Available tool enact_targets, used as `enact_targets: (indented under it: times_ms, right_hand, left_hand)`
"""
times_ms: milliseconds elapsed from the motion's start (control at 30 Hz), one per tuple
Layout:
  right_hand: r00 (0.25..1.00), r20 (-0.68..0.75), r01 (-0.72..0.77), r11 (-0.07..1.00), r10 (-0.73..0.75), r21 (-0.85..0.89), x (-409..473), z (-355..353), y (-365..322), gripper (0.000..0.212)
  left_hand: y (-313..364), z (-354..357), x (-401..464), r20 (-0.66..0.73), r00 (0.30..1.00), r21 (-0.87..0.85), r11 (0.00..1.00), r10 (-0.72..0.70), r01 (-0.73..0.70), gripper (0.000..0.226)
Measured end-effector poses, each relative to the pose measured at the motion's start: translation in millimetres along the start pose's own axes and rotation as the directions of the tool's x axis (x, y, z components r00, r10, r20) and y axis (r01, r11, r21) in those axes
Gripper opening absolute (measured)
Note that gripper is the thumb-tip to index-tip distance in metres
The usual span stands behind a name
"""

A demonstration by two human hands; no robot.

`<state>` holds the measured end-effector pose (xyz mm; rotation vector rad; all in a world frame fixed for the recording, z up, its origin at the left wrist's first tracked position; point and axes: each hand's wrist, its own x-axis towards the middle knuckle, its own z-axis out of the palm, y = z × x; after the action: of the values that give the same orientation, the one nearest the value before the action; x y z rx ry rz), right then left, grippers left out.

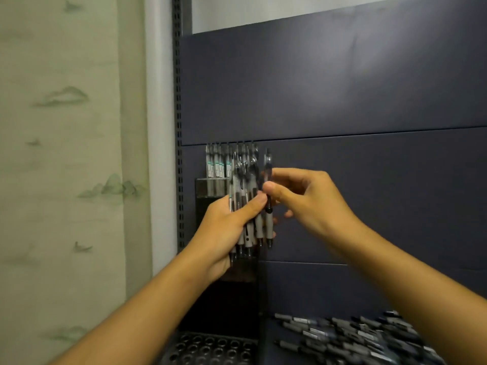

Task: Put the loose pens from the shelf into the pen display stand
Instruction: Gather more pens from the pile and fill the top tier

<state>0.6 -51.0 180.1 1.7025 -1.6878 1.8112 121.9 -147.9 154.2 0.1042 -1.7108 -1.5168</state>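
Note:
My left hand (226,227) grips a bundle of pens (247,206) with grey grips, held upright in front of the black pen display stand (208,191). My right hand (303,198) pinches a single pen (268,180) at the right side of that bundle, thumb and forefinger on its barrel. Several pens (217,162) stand in the stand's top tier against the dark back panel. A lower tier of the stand with round holes (210,349) shows at the bottom. Many loose pens (355,335) lie on the shelf at the lower right.
A slotted metal upright (179,127) runs along the shelf's left edge. A pale green patterned wall (66,154) is to the left. The dark blue back panel (342,101) fills the right.

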Motion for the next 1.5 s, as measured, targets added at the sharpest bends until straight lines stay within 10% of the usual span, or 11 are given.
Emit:
enact_targets:
  times_ms: [967,1500]
  right_hand:
    - [0.956,-0.293,0.01,1.0,-0.004,0.022,157.5,73.0,-10.4,0.032]
    - [0.988,-0.157,-0.027,0.994,0.01,-0.103,164.6,79.3,11.6,0.034]
  left_hand:
    - [-18.0,-159.0,49.7,-0.066,0.997,-0.066,0.997,0.035,-0.04,0.038]
    - [-24.2,-149.3,53.2,-0.084,0.996,-0.109,0.994,0.021,-0.03,0.04]
